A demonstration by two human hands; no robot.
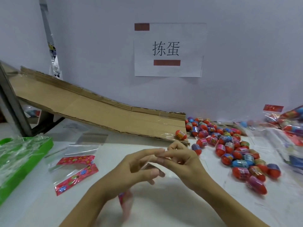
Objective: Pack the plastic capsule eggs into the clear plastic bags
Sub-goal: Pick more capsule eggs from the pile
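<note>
Both hands meet at the table's middle over a clear plastic bag. My left hand and my right hand pinch its thin mouth between the fingertips. The bag's red printed header hangs blurred below my left wrist. A heap of capsule eggs, mostly red with coloured caps and labels, lies to the right of my hands. One egg rests at the foot of the cardboard. Two empty bags with red headers lie flat to the left.
A cardboard ramp slopes from upper left down to the eggs. A green tray holding crumpled clear plastic sits at the left edge. Filled bags of eggs are piled at the far right. A paper sign hangs on the wall.
</note>
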